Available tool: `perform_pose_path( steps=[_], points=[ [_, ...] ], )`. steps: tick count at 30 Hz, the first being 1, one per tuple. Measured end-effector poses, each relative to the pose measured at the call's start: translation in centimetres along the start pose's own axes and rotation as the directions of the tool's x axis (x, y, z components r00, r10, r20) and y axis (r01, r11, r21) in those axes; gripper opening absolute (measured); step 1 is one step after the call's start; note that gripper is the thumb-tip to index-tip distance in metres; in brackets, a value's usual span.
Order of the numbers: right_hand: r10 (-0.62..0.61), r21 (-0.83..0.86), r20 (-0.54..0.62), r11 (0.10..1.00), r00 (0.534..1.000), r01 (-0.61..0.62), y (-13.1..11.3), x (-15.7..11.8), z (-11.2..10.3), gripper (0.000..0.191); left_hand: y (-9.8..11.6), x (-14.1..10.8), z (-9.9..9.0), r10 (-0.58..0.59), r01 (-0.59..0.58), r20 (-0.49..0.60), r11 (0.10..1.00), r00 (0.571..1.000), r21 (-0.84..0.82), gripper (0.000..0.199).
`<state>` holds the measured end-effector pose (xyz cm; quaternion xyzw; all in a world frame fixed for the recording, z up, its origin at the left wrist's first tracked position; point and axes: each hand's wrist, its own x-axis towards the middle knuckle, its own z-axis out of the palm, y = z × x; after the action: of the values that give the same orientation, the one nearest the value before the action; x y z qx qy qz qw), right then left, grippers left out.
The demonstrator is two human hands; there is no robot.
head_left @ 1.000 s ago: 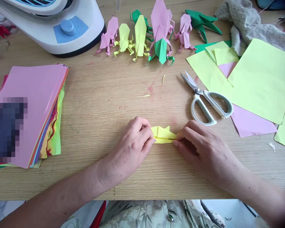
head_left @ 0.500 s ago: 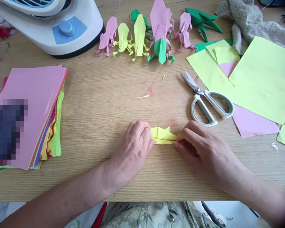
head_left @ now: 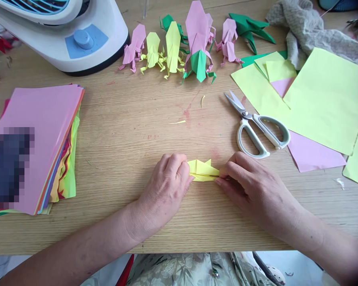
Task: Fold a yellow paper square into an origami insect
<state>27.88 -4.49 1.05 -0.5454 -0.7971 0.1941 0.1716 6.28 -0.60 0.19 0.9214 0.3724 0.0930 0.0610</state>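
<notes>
A folded yellow paper piece (head_left: 202, 170) lies level between my two hands, low over the wooden table. My left hand (head_left: 170, 182) pinches its left end, thumb along the lower edge. At the other end, thumb and forefinger of my right hand (head_left: 250, 184) grip the narrow tip. Both ends of the paper are hidden under my fingers; a small point sticks up from its upper edge. Just beyond my right hand lie scissors (head_left: 247, 115) with grey-white handles, blades slightly apart.
Folded paper figures in pink, yellow and green (head_left: 172, 51) stand in a row at the back. A white fan base (head_left: 92, 55) is at the back left, above a stack of coloured paper (head_left: 47, 107). Yellow sheets (head_left: 328, 103) and a grey cloth (head_left: 304, 28) lie right.
Both hands keep their pinch on the yellow paper with hardly any movement. The whole view has shifted slightly, so the scissors and sheets appear a little further left.
</notes>
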Motion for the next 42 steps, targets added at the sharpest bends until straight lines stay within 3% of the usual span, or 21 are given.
perform_pose_path(
  steps=[9,14,18,21,23,35,42],
  points=[
    [-0.003,0.003,-0.011,1.000,1.000,0.003,-0.4,0.1,0.7,0.008,0.1,0.0,-0.1,0.009,-0.009,0.011,1.000,1.000,0.010,0.009],
    [0.019,-0.024,-0.019,1.000,1.000,-0.019,-0.6,0.4,1.0,0.011,0.0,-0.1,0.0,0.023,-0.026,-0.099,0.999,0.995,-0.028,0.007],
    [0.028,-0.017,-0.020,0.999,0.999,-0.029,-0.7,0.5,0.9,0.013,-0.4,-0.7,-0.5,0.208,-0.207,-0.183,0.978,0.961,0.025,0.012],
    [0.039,-0.018,-0.017,0.999,0.999,-0.039,-0.7,0.5,1.0,0.013,-0.6,-1.8,-1.1,0.368,-0.359,-0.146,0.929,0.918,0.085,0.018],
    [0.040,-0.016,-0.021,0.999,0.999,-0.040,-0.7,0.6,1.0,0.013,-0.5,-2.6,-1.4,0.404,-0.388,-0.119,0.911,0.907,0.139,0.026],
    [0.044,-0.007,-0.028,0.999,0.999,-0.044,-0.7,0.5,1.0,0.012,0.7,-3.5,-1.7,0.353,-0.330,-0.031,0.898,0.935,0.292,0.037],
    [0.046,-0.005,-0.015,0.999,0.999,-0.046,-0.7,0.5,0.9,0.011,1.1,-3.5,-1.4,0.249,-0.246,0.018,0.943,0.968,0.222,0.042]
  ],
)
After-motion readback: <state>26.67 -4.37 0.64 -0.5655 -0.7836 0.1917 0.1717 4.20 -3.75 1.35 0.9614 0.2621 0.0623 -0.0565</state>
